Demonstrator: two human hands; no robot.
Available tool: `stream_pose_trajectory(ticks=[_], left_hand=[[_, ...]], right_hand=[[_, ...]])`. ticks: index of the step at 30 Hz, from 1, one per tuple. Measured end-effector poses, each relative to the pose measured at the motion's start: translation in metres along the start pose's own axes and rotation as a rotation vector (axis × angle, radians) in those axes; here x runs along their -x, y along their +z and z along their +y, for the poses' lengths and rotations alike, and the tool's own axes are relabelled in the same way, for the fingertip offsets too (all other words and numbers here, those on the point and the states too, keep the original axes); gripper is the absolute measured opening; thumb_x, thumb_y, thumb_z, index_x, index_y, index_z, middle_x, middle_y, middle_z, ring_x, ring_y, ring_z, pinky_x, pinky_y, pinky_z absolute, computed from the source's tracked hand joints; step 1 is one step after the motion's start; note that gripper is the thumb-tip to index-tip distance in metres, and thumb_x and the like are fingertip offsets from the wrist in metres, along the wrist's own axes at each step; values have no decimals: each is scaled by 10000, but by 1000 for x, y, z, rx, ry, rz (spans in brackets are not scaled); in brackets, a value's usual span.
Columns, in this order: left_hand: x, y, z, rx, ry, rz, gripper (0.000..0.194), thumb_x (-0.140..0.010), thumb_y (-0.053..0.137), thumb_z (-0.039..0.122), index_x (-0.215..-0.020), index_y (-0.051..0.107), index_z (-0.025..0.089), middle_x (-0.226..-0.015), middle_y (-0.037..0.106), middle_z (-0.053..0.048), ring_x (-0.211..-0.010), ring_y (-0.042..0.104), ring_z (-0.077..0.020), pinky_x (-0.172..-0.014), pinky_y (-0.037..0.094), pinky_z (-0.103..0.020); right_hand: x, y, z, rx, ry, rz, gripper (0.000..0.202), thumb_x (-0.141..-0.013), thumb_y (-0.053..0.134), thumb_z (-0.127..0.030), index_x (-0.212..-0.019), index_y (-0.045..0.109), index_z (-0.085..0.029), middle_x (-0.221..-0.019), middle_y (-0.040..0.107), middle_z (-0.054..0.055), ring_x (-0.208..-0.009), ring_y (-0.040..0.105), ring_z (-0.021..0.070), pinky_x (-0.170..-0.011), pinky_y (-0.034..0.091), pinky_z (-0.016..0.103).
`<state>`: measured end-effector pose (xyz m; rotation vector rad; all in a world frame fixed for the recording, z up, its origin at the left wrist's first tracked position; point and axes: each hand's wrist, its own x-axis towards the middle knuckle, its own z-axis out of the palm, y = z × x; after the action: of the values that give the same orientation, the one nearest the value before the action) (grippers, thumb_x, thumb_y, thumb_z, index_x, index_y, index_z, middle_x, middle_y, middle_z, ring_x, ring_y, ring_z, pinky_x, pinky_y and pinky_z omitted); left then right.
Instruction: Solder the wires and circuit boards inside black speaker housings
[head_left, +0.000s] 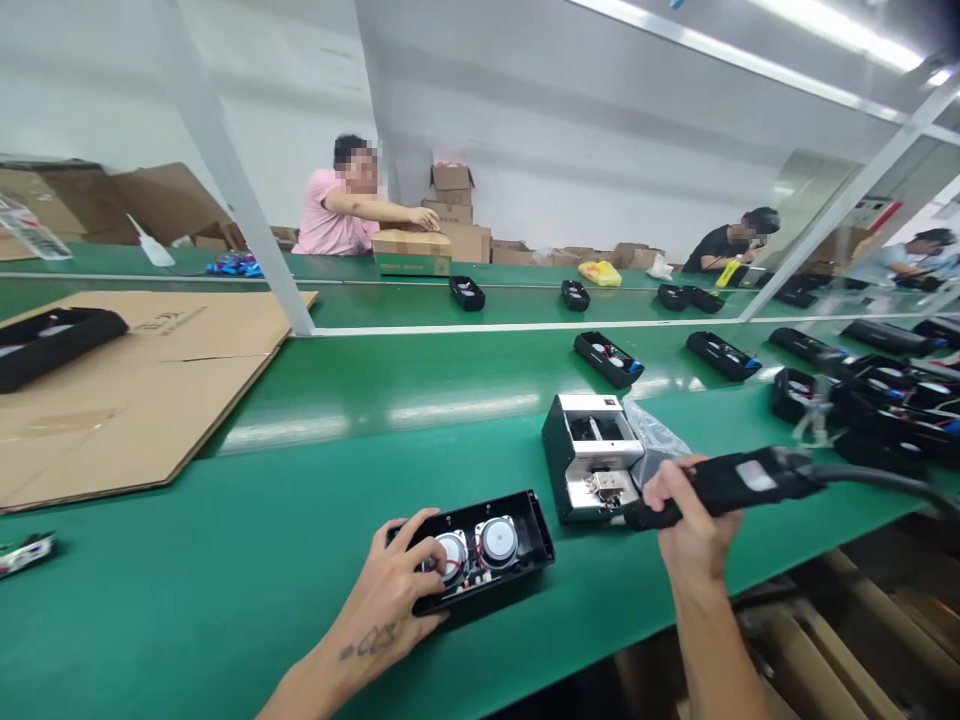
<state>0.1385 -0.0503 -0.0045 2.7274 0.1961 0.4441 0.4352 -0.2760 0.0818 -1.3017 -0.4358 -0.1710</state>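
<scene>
My left hand (401, 585) grips the left end of an open black speaker housing (534, 535) on the green bench. Two round silver speakers (499, 541) with red wires sit inside it; my fingers partly cover the left one. My right hand (694, 505) is wrapped round a black corded power tool (739, 478), held level with its tip pointing left. That tip is at the lower front of a silver and black box-shaped machine (562, 460), which stands just behind the housing. Whether the tip touches the machine, I cannot tell.
Flat cardboard (217, 400) lies at the left with a black housing (64, 340) on it. Several housings stand along the conveyor (420, 370) and pile up at the right. Across it, a person in pink (337, 215) reaches over a carton (412, 252). Metal posts rise between.
</scene>
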Motion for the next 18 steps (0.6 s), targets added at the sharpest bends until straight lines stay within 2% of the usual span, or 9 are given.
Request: stream_pose_trajectory(ticks=[4,9,15,18], left_hand=[[-6,11,15,-3,-14,-15,248,-704,968,204,-788,741,262,-1056,754,12,-1483,512,-445,-1134,303,-628],[-11,11,20,-15,-16,-33,237,-708,977,231,-775,751,261,-1049,753,3,-1481,514,-445,-1137,326,-626],[-9,16,17,-15,-15,-10,225,-707,970,248,-766,754,261,-1023,741,-10,-1486,510,-425,-1159,335,-596],[-9,19,17,-5,-18,9,244,-683,989,251,-771,762,268,-1010,738,-3,-1482,513,-424,-1164,312,-603]], right_hand=[[-23,13,-9,17,-60,16,371,-821,887,-426,-1002,629,-232,-569,594,-98,-453,545,129,-553,486,316],[-29,24,1,111,-10,-94,347,-820,884,-445,-882,615,-235,-522,590,-87,-432,547,136,-504,465,301],[-2,8,-7,254,135,-369,292,-821,892,-412,-918,694,-220,-516,597,-64,-442,535,156,-487,466,319],[19,-4,-14,239,175,-405,304,-853,880,-393,-1038,702,-229,-560,631,-61,-490,578,165,-565,523,335]])
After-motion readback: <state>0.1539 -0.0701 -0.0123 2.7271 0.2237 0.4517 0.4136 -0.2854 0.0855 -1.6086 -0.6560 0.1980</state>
